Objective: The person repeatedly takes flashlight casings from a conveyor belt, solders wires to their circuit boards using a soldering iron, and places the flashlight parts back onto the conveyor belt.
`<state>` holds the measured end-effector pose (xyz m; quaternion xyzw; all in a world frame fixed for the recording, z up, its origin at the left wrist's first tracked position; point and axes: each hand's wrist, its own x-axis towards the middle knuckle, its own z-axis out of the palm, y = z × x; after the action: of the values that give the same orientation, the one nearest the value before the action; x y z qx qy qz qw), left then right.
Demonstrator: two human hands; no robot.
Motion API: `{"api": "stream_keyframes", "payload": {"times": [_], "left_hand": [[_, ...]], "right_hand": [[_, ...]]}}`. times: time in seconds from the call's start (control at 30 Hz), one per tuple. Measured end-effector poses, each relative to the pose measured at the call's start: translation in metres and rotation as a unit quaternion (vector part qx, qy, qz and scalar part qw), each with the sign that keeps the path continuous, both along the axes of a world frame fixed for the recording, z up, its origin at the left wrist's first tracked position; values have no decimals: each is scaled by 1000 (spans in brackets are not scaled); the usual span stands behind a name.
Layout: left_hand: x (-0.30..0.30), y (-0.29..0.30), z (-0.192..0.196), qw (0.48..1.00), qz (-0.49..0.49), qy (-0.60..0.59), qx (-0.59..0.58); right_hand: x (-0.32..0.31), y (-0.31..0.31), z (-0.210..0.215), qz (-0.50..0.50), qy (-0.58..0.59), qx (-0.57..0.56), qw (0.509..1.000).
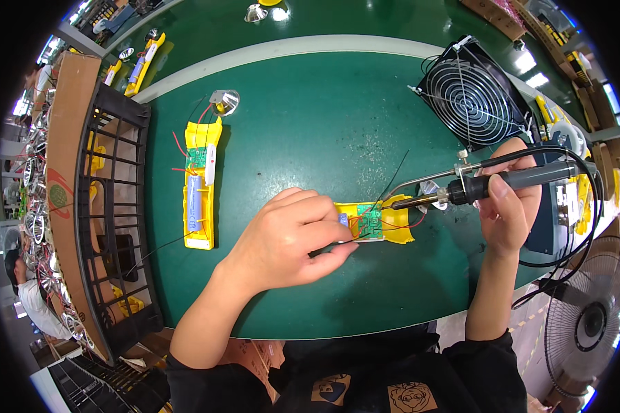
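My right hand point(510, 206) is closed round the grey handle of a soldering iron point(544, 175), which has a thin metal feed tube clamped alongside. The iron's tip points left and meets a small green circuit board point(370, 221) or a wire just above it. That board sits in a yellow flashlight housing point(398, 233) lying crosswise on the green mat. Over the housing's left end, my left hand point(293, 237) has its fingers bent and gripping, hiding much of that end. Red and black wires run from the board, and a shiny reflector point(430, 194) lies behind the iron.
On the mat's left lies another yellow housing point(200, 238) with a blue battery point(194, 199), its reflector point(229, 103) beyond it. A black crate point(145, 206) borders the left side. A black fan with a wire guard point(467, 103) stands far right; the iron's cable point(597, 206) loops beside my right arm.
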<state>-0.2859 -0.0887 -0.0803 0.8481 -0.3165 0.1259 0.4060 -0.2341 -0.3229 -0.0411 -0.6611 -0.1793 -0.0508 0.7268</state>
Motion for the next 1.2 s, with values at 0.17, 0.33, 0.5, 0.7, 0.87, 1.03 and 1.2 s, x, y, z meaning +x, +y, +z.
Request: {"api": "stream_keyframes", "payload": {"times": [0.17, 0.33, 0.5, 0.7, 0.87, 1.03, 1.2], "left_hand": [[3, 0, 4, 999, -11, -7, -33], [1, 4, 4, 997, -1, 21, -71], [5, 5, 31, 998, -22, 52, 36], [18, 7, 44, 968, 32, 140, 207], [92, 12, 46, 933, 215, 129, 257], [212, 22, 29, 889, 362, 88, 267], [287, 37, 32, 841, 452, 123, 270]], "right_hand": [[3, -3, 4, -12, -3, 32, 999], [4, -8, 2, -52, 26, 72, 996], [8, -4, 1, -120, -50, 96, 987], [7, -14, -7, -182, -110, 91, 973], [7, -25, -18, -257, -183, 50, 948], [0, -19, -3, -249, -131, 133, 950], [0, -22, -12, -228, -129, 63, 963]]}}
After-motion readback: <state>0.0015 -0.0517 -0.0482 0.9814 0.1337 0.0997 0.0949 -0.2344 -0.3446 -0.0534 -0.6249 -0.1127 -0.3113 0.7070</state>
